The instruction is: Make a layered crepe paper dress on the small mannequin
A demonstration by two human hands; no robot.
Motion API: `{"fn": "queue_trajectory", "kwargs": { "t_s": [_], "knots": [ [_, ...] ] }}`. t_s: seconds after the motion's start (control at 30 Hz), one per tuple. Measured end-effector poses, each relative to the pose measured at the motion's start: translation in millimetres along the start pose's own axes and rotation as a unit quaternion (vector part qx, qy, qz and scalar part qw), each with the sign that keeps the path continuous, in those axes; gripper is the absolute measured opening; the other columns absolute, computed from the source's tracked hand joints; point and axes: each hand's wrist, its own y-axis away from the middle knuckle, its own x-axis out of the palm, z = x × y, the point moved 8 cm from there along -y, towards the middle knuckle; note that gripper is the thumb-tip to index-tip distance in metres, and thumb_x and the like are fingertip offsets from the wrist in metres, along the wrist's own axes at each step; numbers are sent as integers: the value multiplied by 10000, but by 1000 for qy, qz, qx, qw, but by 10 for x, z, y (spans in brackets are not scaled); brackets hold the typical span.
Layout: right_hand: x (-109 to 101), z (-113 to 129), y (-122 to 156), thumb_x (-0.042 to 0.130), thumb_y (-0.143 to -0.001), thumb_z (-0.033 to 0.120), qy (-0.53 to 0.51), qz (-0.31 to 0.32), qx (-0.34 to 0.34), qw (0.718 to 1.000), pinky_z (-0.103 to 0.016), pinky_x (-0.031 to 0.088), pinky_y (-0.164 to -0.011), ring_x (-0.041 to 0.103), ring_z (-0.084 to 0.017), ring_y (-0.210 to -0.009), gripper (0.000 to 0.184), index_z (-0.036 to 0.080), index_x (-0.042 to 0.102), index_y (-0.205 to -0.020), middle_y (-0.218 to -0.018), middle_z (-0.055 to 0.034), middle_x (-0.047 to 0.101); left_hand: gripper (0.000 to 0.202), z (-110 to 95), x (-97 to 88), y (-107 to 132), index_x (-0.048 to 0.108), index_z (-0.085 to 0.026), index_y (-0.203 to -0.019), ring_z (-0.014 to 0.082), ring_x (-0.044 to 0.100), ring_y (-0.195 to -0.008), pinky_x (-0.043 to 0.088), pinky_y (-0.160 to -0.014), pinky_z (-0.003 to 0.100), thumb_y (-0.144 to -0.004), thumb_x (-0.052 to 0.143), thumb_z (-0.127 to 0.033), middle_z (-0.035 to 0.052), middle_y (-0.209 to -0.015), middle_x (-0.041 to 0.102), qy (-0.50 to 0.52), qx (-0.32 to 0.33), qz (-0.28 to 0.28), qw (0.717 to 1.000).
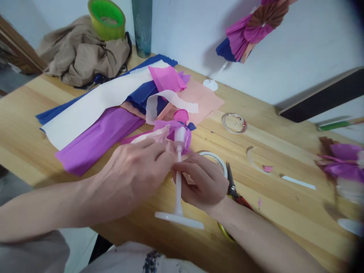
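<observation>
A white plastic stand (178, 191) with a thin stem and a flat round base tilts in front of me. Purple, pink and blue crepe paper (167, 127) gathers around its cup-shaped top. My right hand (203, 180) has its fingers curled and its thumb and forefinger on the stem. My left hand (136, 174) is closed beside the top, with pale pink crepe paper (162, 134) showing at its fingertips; the exact grip is hidden behind the knuckles. Close behind my right hand lie a white tape roll (217, 159) and scissors (231, 182), partly covered by my wrist.
Purple crepe paper (99, 140) and a white sheet (85, 110) spread at left. A brown cloth (82, 53), green tape roll (113, 32) and bottle (142, 26) stand behind. Decorated stands (210, 84) sit at back and right. A clear tape ring (234, 123) lies near a dark panel (324, 94).
</observation>
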Motion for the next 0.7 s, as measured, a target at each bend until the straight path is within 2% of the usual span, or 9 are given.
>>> {"fn": "queue_trajectory", "kwargs": {
  "t_s": [0.13, 0.17, 0.3, 0.4, 0.5, 0.6, 0.7],
  "knots": [
    [-44, -4, -6, 573, -750, 10, -4, -21, 0, 1000, -251, 478, -546, 590, -139, -581, 192, 179, 607, -833, -647, -32, 653, 289, 1, 35, 80, 631, -157, -986, 134, 566, -539, 421, -469, 267, -880, 375, -76, 18, -726, 673, 98, -35, 9, 994],
    [-45, -1, -9, 584, -754, 14, -2, -22, -1, 1000, -257, 487, -549, 603, -146, -592, 187, 174, 612, -846, -661, -39, 663, 263, 31, 48, 74, 636, -152, -978, 127, 564, -540, 425, -484, 259, -891, 395, -95, 11, -706, 669, 133, -53, 10, 990],
    [-44, 27, -24, 595, -774, 21, 8, -24, -3, 1000, -262, 508, -542, 626, -151, -610, 209, 173, 627, -913, -720, -47, 697, 154, 195, 99, 4, 590, -157, -739, 100, 504, -536, 404, -532, 242, -863, 504, -126, -22, -602, 588, 201, -144, 11, 969],
    [-51, 53, -27, 599, -800, 39, 11, -34, -3, 999, -264, 551, -580, 666, -161, -674, 220, 173, 636, -971, -778, -61, 715, 87, 298, 218, -22, 556, -162, -754, 104, 518, -614, 404, -548, 230, -835, 530, -145, -10, -697, 588, 267, -209, 32, 940],
    [-46, 76, -16, 598, -799, 18, 4, -34, -12, 999, -278, 592, -658, 701, -185, -766, 255, 138, 637, -1021, -840, -97, 733, 79, 363, 339, -12, 534, -174, -756, 109, 542, -660, 423, -557, 220, -832, 535, -192, -11, -732, 580, 355, -245, 34, 902],
    [-21, 78, 3, 585, -794, -8, -6, -17, -21, 1000, -296, 604, -708, 711, -204, -819, 287, 109, 629, -1052, -882, -128, 741, 117, 430, 423, 19, 504, -179, -721, 88, 512, -579, 398, -497, 200, -804, 572, -229, -39, -658, 535, 412, -279, 27, 867],
    [-9, 38, 10, 574, -809, 5, -5, -7, -6, 1000, -291, 601, -715, 712, -194, -798, 232, 129, 634, -996, -861, -111, 742, 145, 450, 524, 45, 495, -179, -706, 73, 487, -514, 372, -449, 190, -767, 609, -246, -55, -625, 499, 451, -303, 50, 838]
  ]
}}
